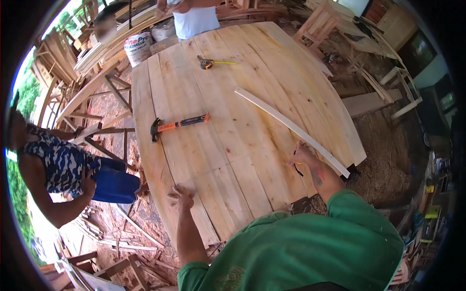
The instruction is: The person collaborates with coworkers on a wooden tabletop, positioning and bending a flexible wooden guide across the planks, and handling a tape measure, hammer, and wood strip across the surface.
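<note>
A wide panel of pale planks [218, 145] laid side by side spreads out before me. My left hand [182, 197] rests on its near left part, fingers spread and holding nothing. Farther right, my right hand [305, 154] is closed on a thin yellow-and-black pencil [298, 169], low over the planks and beside a long, narrow pale wooden strip [291, 127]. The strip lies diagonally across the panel's right side. An orange-and-black claw hammer [179, 124] lies left of centre. Toward the far end sits a tape measure [206, 63] with some yellow blade pulled out.
A person in a camouflage top [63, 160] stands at the left, beside wooden trestle frames [116, 92]. Another person in a white shirt [196, 22] is at the far edge. A white sack [138, 47] stands behind the panel. Offcuts and sawdust [383, 145] cover the floor.
</note>
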{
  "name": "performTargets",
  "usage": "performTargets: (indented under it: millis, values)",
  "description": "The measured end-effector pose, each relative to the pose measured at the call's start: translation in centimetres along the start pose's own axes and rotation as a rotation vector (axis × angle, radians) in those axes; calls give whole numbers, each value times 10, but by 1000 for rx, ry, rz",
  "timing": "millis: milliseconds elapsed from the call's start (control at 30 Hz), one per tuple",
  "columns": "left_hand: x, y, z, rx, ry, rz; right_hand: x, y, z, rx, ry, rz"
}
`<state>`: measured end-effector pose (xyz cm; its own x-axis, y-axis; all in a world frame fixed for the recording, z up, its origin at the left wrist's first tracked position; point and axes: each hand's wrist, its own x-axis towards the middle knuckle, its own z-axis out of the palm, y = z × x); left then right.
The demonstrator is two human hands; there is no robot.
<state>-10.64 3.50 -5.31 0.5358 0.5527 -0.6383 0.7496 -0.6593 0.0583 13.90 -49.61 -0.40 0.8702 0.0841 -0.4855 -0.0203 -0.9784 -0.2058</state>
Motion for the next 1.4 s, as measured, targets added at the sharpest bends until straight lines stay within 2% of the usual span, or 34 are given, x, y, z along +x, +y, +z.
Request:
performTargets:
  millis: [67,133,267,333,467,533,700,767,833,1067,1133,1233,1333,1400]
  values:
    - [-10,8,-10,56,-8,24,0,-1,0,24,-15,-15]
    - [-25,20,-22,110,-48,-67,1,-2,3,-43,11,19]
    - [0,2,-5,134,-74,11,-2,0,3,-61,52,18]
    - [10,-4,2,62,-56,14,-16,-10,-17,77,-44,2]
    - [-3,3,-6,-8,-32,-46,-7,-5,-4,99,-10,12]
    - [-3,3,-8,128,-47,70,-3,-2,0,5,41,14]
    - [9,-5,3,124,-4,82,-8,-6,-8,-8,33,-14]
    - [-5,3,-10,166,-88,80,-6,-3,-7,5,26,-30]
    - [-9,8,-12,171,-30,19,-13,-9,-15,39,-27,28]
    - [6,-2,-11,194,-173,52,-10,-4,-10,101,-79,18]
    - [2,-2,-8,157,-119,48,-8,-1,-5,36,54,-35]
    - [12,-9,2,47,12,-13,-6,-5,-13,9,-23,-33]
    - [8,-2,-3,96,-41,-10,8,11,12,-46,94,-64]
    - [7,-5,-1,-11,-5,1,9,5,10,-38,116,-63]
